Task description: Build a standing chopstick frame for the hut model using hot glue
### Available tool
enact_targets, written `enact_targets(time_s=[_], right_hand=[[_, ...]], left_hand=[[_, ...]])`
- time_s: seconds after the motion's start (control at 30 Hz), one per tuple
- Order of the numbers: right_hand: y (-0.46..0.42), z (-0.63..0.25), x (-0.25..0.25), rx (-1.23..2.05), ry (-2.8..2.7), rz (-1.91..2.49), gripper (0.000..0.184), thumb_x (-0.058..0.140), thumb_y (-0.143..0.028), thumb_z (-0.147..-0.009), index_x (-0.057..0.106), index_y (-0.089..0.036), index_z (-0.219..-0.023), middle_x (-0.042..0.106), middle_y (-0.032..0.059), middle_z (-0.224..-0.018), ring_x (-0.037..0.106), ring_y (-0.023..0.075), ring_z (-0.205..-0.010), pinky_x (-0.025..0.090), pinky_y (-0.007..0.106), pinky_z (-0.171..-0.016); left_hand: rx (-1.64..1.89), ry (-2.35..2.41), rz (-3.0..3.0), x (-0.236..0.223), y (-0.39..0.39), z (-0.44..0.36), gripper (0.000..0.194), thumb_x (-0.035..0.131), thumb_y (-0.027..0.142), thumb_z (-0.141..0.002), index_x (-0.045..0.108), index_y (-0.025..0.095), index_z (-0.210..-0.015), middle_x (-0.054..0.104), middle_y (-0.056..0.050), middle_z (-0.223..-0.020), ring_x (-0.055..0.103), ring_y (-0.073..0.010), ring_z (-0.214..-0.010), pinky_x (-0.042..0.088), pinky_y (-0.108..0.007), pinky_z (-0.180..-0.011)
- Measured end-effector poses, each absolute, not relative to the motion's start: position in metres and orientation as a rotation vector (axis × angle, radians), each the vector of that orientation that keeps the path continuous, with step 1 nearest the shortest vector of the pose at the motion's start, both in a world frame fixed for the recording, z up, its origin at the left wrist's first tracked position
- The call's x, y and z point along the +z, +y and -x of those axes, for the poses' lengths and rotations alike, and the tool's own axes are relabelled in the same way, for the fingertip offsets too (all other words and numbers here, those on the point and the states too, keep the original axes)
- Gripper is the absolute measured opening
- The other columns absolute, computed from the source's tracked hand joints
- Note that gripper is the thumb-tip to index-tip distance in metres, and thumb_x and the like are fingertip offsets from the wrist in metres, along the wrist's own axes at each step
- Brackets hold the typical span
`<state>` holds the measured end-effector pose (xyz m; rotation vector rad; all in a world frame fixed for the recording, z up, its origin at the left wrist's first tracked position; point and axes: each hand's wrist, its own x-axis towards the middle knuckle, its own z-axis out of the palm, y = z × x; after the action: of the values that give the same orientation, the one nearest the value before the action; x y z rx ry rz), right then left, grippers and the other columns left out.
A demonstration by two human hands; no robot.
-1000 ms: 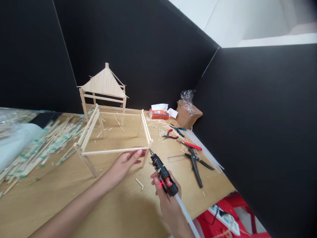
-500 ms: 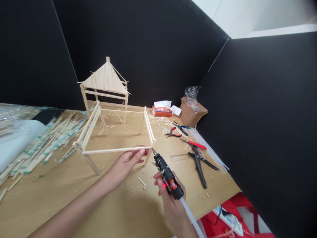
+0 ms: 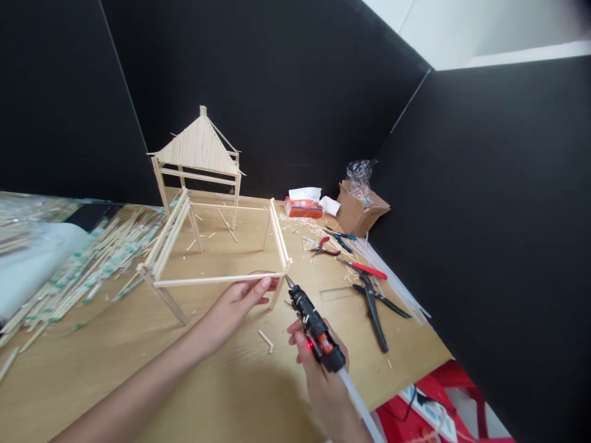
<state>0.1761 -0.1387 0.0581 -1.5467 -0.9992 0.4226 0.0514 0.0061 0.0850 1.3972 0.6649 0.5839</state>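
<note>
A rectangular frame of thin wooden sticks (image 3: 217,281) stands on legs on the table. My left hand (image 3: 244,296) pinches its front crossbar near the right corner, thumb in front and fingers behind. In my right hand (image 3: 318,363) is a black hot glue gun (image 3: 311,320) with a lit red light and a clear glue stick running out of its back. The nozzle points up at the frame's front right corner, touching it or very close. A short bent piece of stick (image 3: 266,341) lies on the table below.
Behind the frame stands a stick house model with a slatted roof (image 3: 196,144). Loose sticks (image 3: 101,264) and plastic wrap lie left. To the right are red-handled pliers (image 3: 325,246), black cutters (image 3: 373,311), a tissue pack (image 3: 305,206), a paper bag (image 3: 360,209) and glue sticks (image 3: 392,277).
The view has shifted very slightly. Both hands, the glue gun and the frame keep nearly the same places relative to one another.
</note>
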Motion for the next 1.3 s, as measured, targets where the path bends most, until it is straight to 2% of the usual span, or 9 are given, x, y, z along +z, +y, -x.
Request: enact_targets(time_s=[0.3,0.57,1.3], right_hand=[[-0.139,-0.175,0.061,0.394,-1.015,1.550,0.029,0.058,-0.045,-0.087,0.065,-0.018,-0.081,0.064,0.0041,-0.072,0.057,0.0145,-0.060,0.044,0.023,-0.050],[-0.139,-0.176,0.064,0.408,-1.046,1.562,0.026,0.057,-0.043,-0.088,0.065,-0.018,-0.083,0.065,0.0038,-0.074,0.061,0.0156,-0.064,0.046,0.024,-0.054],[-0.139,-0.175,0.054,0.372,-1.027,1.594,0.027,0.058,-0.043,-0.087,0.063,-0.018,-0.081,0.065,0.0031,-0.072,0.058,0.0142,-0.061,0.044,0.024,-0.053]], left_hand=[[0.602,0.622,-1.399,0.085,0.005,-0.052,0.044,0.050,0.054,-0.089,0.067,0.023,-0.114,0.066,-0.005,-0.124,0.058,-0.0238,-0.116,0.047,-0.033,-0.096],[0.615,0.604,-1.386,0.083,0.005,-0.052,0.043,0.049,0.053,-0.089,0.068,0.022,-0.113,0.066,-0.006,-0.124,0.058,-0.0240,-0.116,0.047,-0.034,-0.096],[0.608,0.600,-1.378,0.085,0.006,-0.052,0.043,0.049,0.054,-0.090,0.067,0.022,-0.113,0.066,-0.005,-0.123,0.057,-0.0228,-0.116,0.046,-0.033,-0.095]])
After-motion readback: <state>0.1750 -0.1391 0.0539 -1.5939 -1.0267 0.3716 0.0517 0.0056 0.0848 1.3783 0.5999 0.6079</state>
